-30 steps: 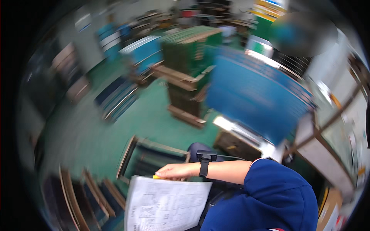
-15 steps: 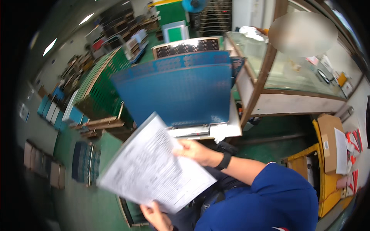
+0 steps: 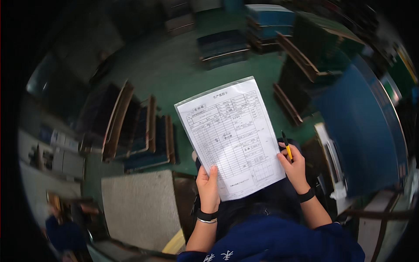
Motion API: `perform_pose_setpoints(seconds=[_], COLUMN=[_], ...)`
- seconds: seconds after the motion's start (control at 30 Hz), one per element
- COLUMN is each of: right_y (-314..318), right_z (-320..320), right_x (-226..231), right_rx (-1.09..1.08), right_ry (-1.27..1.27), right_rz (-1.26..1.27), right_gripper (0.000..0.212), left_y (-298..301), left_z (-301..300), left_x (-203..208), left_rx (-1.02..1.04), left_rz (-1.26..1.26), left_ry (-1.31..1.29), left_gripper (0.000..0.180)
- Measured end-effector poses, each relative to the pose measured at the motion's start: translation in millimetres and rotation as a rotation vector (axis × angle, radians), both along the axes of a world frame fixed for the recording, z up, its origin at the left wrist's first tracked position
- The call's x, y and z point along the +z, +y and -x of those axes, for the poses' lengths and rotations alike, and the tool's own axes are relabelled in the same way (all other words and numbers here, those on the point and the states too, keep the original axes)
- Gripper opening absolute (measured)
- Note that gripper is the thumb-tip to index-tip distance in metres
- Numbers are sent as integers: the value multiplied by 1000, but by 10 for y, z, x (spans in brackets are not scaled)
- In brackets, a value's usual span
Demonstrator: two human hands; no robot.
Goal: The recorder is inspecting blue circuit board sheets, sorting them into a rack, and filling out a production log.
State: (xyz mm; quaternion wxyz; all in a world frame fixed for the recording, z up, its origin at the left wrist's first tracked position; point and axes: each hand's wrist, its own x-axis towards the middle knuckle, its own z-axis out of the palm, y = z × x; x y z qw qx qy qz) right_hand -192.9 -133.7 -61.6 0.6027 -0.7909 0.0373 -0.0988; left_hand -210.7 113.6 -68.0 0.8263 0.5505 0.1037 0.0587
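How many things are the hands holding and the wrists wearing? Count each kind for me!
Paper: 1
Pen: 1
Black wristbands: 2
Silver bracelet: 1
Total: 5

**Dark blue shirt (image 3: 288,240) worn with dark trousers (image 3: 248,208)**

The shirt is marked at the front with white lettering (image 3: 228,255). The left wrist (image 3: 210,206) is ringed by a black band (image 3: 207,215) and a silvery bracelet (image 3: 207,221), the right wrist (image 3: 304,190) by another black band (image 3: 307,195).
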Motion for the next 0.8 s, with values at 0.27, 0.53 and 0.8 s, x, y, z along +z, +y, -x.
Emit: perform_pose_setpoints(seconds=[0.27,0.53,0.8], right_y=[-489,-169,880], right_z=[-1041,-2151,-2534], right_x=[69,-256,-719], right_rx=[479,988,1266], right_ry=[-395,-359,-282], right_rz=[195,107,298], right_gripper=[29,16,17], left_y=[-997,-1562,-1440], left_z=[69,-225,-612], left_x=[-29,-333,-728], left_rx=[546,1066,771], left_rz=[-41,-20,-1268], left_ry=[-80,-67,562], left_gripper=[31,32,85])
